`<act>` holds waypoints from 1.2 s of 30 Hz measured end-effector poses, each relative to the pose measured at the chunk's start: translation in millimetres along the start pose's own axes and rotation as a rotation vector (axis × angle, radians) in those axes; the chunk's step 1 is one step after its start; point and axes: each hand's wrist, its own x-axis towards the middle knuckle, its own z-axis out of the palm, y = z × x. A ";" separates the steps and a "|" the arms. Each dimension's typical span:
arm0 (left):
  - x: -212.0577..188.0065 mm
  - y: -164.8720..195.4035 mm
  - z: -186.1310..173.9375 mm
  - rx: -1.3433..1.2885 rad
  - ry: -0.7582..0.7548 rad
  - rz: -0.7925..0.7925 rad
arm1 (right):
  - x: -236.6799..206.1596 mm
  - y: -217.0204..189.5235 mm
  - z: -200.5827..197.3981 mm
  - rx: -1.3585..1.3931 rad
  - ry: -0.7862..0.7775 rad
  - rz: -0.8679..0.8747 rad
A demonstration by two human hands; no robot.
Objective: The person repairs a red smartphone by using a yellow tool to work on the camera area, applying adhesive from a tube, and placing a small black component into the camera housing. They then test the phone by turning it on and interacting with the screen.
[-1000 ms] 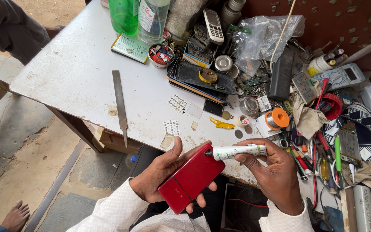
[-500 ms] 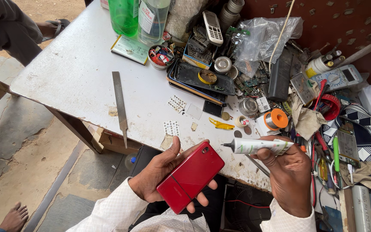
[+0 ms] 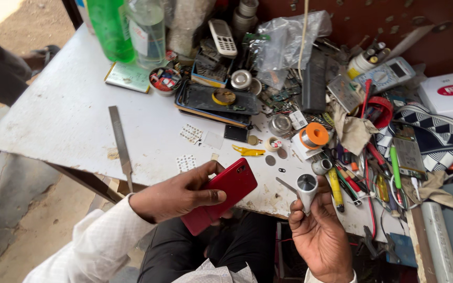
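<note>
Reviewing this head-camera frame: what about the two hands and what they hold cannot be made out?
- Red phone: lower end hidden by the left hand; screen side faces away.
- White tube: seen end-on, its body wrapped by the right hand; contents cannot be told.
- Metal file: its tip blurs against the table edge.
- Right wrist: cut off by the bottom edge.

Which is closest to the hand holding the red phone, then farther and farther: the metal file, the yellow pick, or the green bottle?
From the left hand, in the head view:
1. Metal file, just to its left on the table.
2. Yellow pick, up and to the right, a bit farther.
3. Green bottle, far back at the table's far edge.
</note>
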 end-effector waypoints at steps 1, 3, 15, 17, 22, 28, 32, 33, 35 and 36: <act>0.3 7.6 -1.2 0.144 0.018 0.018 | -0.9 2.0 -0.5 -0.018 0.016 -0.036; 3.8 21.0 -2.4 0.422 0.055 0.030 | -3.6 4.2 -0.3 -0.104 0.063 -0.125; 21.6 29.7 1.2 0.747 0.130 -0.022 | -12.6 33.0 22.5 -1.065 0.152 -0.596; 21.8 28.5 1.2 0.754 0.144 -0.030 | -9.9 34.7 26.1 -1.126 0.140 -0.608; 22.8 25.9 0.8 0.801 0.145 0.028 | -5.7 36.7 32.0 -1.245 0.090 -0.685; 23.8 22.8 0.7 0.794 0.150 0.038 | -4.1 33.3 34.3 -1.282 0.107 -0.670; 24.0 22.3 0.5 0.807 0.151 0.031 | -4.2 33.2 35.2 -1.266 0.104 -0.665; 23.9 22.5 0.4 0.802 0.152 0.028 | -4.0 33.2 35.3 -1.269 0.107 -0.656; 24.1 22.8 0.7 0.791 0.153 0.024 | -3.7 32.6 35.1 -1.274 0.114 -0.640; 24.3 23.1 0.8 0.797 0.152 0.018 | -3.6 32.3 35.0 -1.281 0.107 -0.650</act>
